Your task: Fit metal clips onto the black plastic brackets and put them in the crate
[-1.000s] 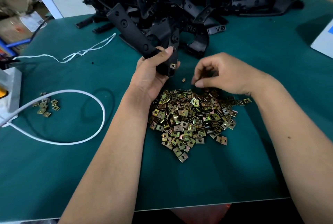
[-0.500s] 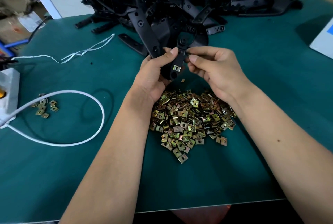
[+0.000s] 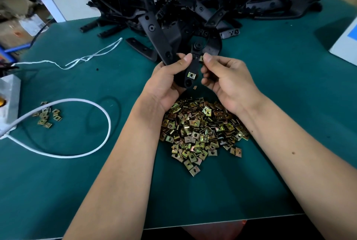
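My left hand (image 3: 167, 79) grips a black plastic bracket (image 3: 154, 29) held upright above the green table. One brass-coloured clip (image 3: 191, 75) sits fitted on the bracket's lower tab. My right hand (image 3: 226, 79) pinches a second metal clip (image 3: 201, 58) against the bracket's edge, just above the fitted one. A heap of loose metal clips (image 3: 201, 129) lies on the table under both wrists. A large pile of black brackets (image 3: 212, 5) covers the back of the table. No crate is in view.
A white cable (image 3: 81, 102) loops across the left of the green table (image 3: 289, 104), beside a small cluster of clips (image 3: 47, 115) and a white power strip (image 3: 9, 96). White string (image 3: 92, 57) lies further back. A white and blue device (image 3: 345, 40) stands at the right edge.
My right hand has lifted from the clip heap with a clip and brought it to the bracket. My left hand has raised and tilted the bracket upright.
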`<state>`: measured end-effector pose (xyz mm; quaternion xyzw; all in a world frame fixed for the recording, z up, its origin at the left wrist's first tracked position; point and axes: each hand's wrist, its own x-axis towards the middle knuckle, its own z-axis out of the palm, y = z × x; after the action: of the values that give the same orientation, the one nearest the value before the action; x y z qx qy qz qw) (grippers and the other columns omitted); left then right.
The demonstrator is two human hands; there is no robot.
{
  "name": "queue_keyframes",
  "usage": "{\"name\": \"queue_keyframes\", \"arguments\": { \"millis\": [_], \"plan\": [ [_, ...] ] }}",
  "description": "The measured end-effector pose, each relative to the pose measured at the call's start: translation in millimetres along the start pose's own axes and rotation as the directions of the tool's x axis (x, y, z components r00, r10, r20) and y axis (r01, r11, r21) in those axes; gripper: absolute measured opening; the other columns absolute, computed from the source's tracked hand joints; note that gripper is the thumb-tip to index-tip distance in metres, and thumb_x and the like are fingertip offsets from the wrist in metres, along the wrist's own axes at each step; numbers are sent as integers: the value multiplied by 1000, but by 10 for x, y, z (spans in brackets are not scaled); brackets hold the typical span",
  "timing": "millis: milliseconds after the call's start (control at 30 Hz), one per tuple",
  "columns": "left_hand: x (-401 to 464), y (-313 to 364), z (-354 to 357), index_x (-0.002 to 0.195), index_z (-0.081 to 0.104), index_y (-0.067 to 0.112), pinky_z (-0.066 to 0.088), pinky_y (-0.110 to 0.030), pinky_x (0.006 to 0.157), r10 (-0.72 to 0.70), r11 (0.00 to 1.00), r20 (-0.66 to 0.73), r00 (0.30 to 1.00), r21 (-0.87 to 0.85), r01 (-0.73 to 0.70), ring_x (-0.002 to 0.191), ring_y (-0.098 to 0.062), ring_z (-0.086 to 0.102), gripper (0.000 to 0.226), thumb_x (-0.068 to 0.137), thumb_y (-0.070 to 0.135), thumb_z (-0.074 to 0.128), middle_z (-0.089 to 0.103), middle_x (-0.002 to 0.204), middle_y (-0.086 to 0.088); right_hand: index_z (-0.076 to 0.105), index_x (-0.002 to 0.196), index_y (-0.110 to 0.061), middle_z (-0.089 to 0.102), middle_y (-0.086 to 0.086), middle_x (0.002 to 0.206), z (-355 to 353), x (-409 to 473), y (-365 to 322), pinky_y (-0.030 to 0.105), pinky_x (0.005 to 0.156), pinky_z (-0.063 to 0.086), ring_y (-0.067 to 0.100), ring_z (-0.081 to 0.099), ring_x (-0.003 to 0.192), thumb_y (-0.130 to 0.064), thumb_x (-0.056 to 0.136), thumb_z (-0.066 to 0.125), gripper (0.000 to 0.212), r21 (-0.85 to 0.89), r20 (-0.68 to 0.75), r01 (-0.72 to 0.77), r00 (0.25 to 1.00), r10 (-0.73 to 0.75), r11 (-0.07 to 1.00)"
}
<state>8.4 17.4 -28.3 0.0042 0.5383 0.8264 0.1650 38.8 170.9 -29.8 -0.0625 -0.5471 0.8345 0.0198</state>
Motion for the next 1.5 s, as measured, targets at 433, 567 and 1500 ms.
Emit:
{"name": "queue_keyframes", "arguments": {
  "millis": [433, 567, 1500],
  "plan": [
    [29, -39, 17, 115, 66, 8, 55, -35, 88, -39, 998, 92, 995, -43, 43, 86, -20, 74, 28, 91, 23, 71, 76, 95, -9, 73, 78, -12, 60, 0, 66, 0, -20, -52, 18, 51, 45, 7, 54, 59, -16, 99, 66, 23, 89, 77, -53, 996, 46, 995],
    [28, -46, 36, 113, 61, 11, 59, -34, 73, -9, 999, 78, 997, 46, 5, 83, -20, 72, 22, 94, 19, 70, 73, 92, -9, 72, 67, -16, 59, -1, 64, -4, -19, -33, 19, 51, 42, 8, 52, 60, -15, 98, 67, 31, -30, 36, 1, 999, 0, 1000],
    [29, -7, 111, 97, 56, 16, 56, -39, 73, -6, 997, -28, 1000, 73, 8, 86, -24, 67, 12, 97, 9, 66, 71, 96, -8, 77, 87, -12, 66, 0, 68, -135, 66, -22, 23, 56, 46, 10, 56, 65, -11, 99, 67, 15, -335, 26, 176, 984, -178, 926]
  ]
}}
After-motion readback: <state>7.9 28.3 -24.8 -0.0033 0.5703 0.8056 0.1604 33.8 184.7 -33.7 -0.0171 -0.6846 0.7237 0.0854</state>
